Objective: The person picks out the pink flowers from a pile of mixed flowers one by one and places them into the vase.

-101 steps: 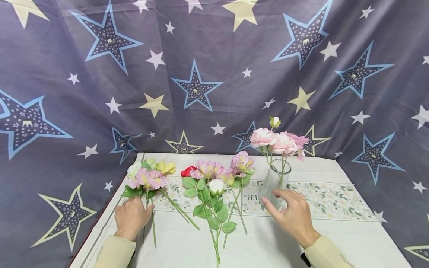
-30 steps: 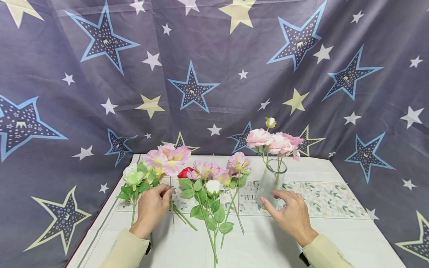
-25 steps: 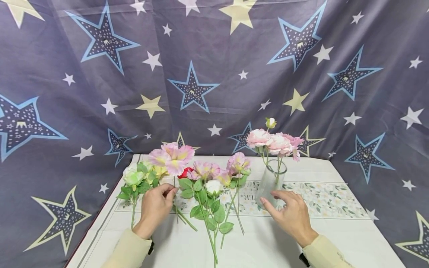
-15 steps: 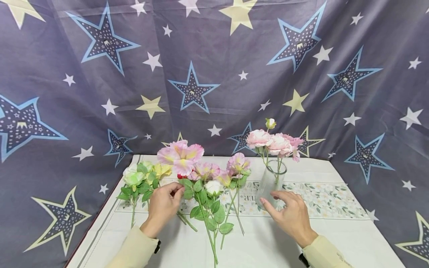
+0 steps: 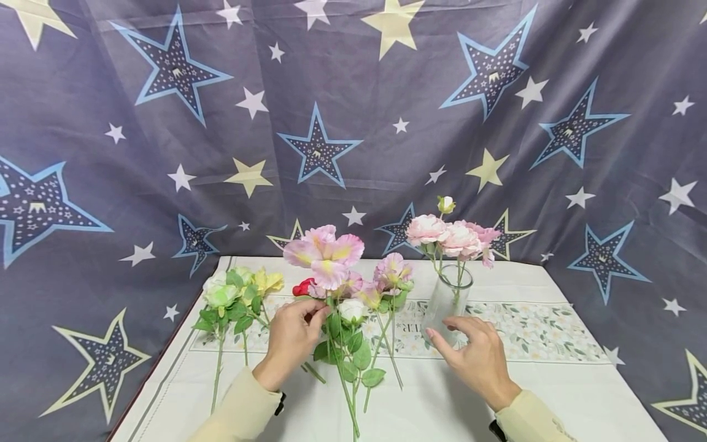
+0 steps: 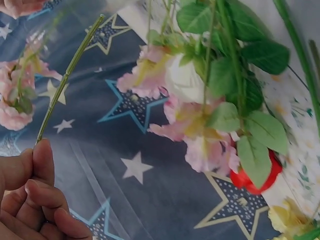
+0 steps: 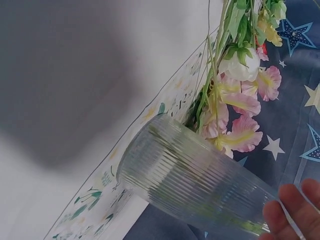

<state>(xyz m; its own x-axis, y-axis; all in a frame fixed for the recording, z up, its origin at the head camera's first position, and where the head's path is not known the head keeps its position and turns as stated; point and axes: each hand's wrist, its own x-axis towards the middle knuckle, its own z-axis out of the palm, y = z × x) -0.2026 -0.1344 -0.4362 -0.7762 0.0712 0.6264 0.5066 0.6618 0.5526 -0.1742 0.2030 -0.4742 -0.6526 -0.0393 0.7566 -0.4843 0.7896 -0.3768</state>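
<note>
My left hand [image 5: 293, 337] pinches the thin stem of a pink flower [image 5: 327, 253] with yellow-centred petals, held upright above the table. In the left wrist view the bare green stem [image 6: 54, 100] rises from between thumb and forefinger; its blossom is out of that view. A clear ribbed glass vase [image 5: 442, 310] stands to the right, with pale pink peonies [image 5: 461, 237] and a white bud [image 5: 445, 204] in it. Beside the vase is my right hand [image 5: 477, 359], its thumb and fingers spread and loosely bent. Contact with the glass cannot be made out.
Behind the held stem lie a white rose [image 5: 352, 311], a red flower [image 5: 303, 287] and more pink flowers [image 5: 393, 270]. Pale green roses [image 5: 221, 294] and a yellow flower [image 5: 267, 280] lie at the left. A floral runner [image 5: 544, 331] crosses the white table. A star-patterned curtain [image 5: 353, 80] hangs behind.
The left hand has taken a pink flower from the left group, raised it and carried it rightward, over the middle flowers. The right hand has stayed by the vase, shifting only slightly.
</note>
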